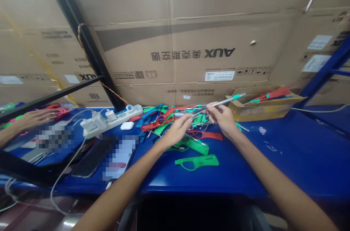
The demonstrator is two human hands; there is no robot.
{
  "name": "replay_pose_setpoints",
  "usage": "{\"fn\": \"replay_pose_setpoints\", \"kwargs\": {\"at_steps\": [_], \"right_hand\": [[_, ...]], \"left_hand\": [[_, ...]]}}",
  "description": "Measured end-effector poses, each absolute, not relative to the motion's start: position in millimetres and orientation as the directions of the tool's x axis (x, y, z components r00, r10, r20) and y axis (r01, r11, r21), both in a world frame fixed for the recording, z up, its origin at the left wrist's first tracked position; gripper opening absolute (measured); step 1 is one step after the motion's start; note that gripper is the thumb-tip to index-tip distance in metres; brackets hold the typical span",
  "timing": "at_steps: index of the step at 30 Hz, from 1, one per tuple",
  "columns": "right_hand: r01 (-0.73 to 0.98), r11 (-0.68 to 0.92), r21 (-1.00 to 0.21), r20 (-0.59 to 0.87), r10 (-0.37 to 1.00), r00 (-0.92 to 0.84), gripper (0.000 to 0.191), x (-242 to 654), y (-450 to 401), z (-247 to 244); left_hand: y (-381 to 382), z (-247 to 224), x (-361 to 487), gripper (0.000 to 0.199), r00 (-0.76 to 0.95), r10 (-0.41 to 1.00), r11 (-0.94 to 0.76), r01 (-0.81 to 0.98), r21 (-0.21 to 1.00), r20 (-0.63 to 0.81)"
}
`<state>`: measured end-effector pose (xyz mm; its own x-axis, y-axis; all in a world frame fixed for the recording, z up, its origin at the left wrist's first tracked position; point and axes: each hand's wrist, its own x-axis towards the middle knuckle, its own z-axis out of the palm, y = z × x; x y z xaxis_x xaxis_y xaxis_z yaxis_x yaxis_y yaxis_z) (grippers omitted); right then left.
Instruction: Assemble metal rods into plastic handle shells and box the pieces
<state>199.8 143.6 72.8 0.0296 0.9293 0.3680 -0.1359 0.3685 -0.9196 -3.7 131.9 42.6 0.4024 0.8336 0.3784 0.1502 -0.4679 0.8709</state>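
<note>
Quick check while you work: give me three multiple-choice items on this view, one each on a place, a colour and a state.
1. Where is the white power strip relative to the hands? A) Left B) Right C) Beneath
2. What colour is the plastic piece nearest the person? A) Red B) Green C) Blue
3. What is the right hand doing? A) Hanging open B) Pinching a slim metal rod C) Lying flat

1 A: it lies left of both hands.
2 B: the piece shows green.
3 B: its fingers close on the rod.
</note>
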Motion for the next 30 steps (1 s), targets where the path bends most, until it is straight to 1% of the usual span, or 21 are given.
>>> {"fn": "replay_pose_setpoints", "kwargs": {"at_steps": [3, 6, 11, 16, 19, 22, 27, 30], "right_hand": [[-0.122, 0.361, -0.925, 0.361, 0.932, 0.023, 0.044, 199, 143, 72], [-0.111, 0.352, -0.930, 0.352, 0.936, 0.014, 0.046, 198, 142, 71], [-0.091, 0.336, -0.938, 0.338, 0.941, -0.010, 0.048, 198, 141, 71], [-0.070, 0.329, -0.942, 0.331, 0.943, -0.024, 0.050, 198, 141, 70], [-0.060, 0.330, -0.942, 0.332, 0.943, -0.031, 0.050, 198, 141, 71], [-0.054, 0.336, -0.940, 0.338, 0.941, -0.030, 0.050, 198, 140, 71], [-0.047, 0.345, -0.937, 0.347, 0.937, -0.034, 0.050, 198, 139, 71], [-0.048, 0.353, -0.934, 0.355, 0.934, -0.045, 0.046, 198, 140, 71]], "left_hand": [[134, 44, -7, 0.045, 0.404, 0.834, -0.461, 0.135, 0.877, 0.377], [136, 46, -7, 0.051, 0.393, 0.842, -0.439, 0.102, 0.893, 0.369], [137, 48, -5, 0.047, 0.355, 0.878, -0.350, 0.019, 0.937, 0.321], [136, 50, -3, 0.050, 0.311, 0.902, -0.294, -0.067, 0.953, 0.300], [135, 51, -2, 0.053, 0.296, 0.905, -0.289, -0.103, 0.952, 0.307], [134, 52, -2, 0.050, 0.285, 0.905, -0.294, -0.122, 0.948, 0.317], [133, 55, -3, 0.048, 0.272, 0.908, -0.295, -0.127, 0.947, 0.319], [132, 56, -3, 0.049, 0.259, 0.912, -0.296, -0.122, 0.947, 0.319]]}}
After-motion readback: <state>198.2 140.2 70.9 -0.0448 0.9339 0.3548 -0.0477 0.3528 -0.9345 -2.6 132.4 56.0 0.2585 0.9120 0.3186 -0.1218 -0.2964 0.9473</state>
